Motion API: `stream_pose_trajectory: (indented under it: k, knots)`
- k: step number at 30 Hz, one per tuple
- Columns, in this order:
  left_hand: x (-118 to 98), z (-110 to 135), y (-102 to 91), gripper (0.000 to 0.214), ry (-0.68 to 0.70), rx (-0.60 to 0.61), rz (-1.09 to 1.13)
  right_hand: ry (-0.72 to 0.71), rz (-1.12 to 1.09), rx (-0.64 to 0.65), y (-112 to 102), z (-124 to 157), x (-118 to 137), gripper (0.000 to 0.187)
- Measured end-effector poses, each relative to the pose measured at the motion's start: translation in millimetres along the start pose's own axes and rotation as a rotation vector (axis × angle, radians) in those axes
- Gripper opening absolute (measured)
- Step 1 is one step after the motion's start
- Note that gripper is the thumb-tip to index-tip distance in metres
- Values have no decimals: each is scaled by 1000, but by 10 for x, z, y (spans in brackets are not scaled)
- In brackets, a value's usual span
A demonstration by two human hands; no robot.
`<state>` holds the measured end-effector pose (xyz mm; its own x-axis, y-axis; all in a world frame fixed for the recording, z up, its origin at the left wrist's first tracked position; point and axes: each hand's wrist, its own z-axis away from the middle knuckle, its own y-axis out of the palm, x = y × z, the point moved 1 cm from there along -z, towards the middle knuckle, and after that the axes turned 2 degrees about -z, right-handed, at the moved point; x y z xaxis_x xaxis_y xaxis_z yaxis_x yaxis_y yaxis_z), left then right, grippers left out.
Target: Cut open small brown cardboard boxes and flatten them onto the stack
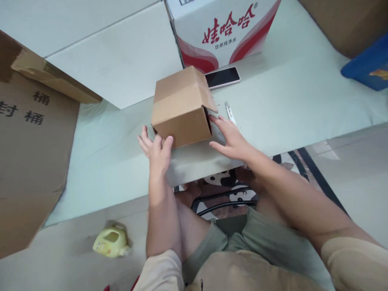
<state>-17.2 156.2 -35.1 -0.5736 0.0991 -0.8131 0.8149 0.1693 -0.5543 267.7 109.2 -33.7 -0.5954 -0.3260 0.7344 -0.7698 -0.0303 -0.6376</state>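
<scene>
A small brown cardboard box [182,105] sits on the pale green tabletop. On its right end a flap stands partly out, leaving a dark gap; its contents cannot be made out. At the box's near left corner is my left hand [157,151], thumb by the front face and the other fingers spread. My right hand [228,137] is at the right end, fingers apart, with the fingertips by the gap under the flap. Just beyond that hand lies a box cutter [230,112]. A phone [223,77] with a dark screen rests behind the box.
A white and red carton [227,36] stands at the back, beside a large white box [121,60]. Big cardboard boxes [33,153] fill the left side. A blue container [368,64] is at the far right. On the floor lies a yellow jug [110,242].
</scene>
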Motion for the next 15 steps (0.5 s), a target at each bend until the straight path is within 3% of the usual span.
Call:
stream_pose_trajectory:
  k: [3, 9, 12, 15]
  knots:
    - [-3, 0, -15, 61, -1, 80, 167, -43, -96, -48, 25, -12, 22, 77]
    - [-154, 75, 108, 85, -27, 219, 553, 44, -249, -178, 70, -161, -31, 71]
    - [-195, 79, 118, 97, -20, 268, 608, 93, -275, -208, 58, -236, -67, 61]
    - [-203, 57, 75, 96, 0, 277, 619, 110, -303, -198, 24, -236, -66, 66]
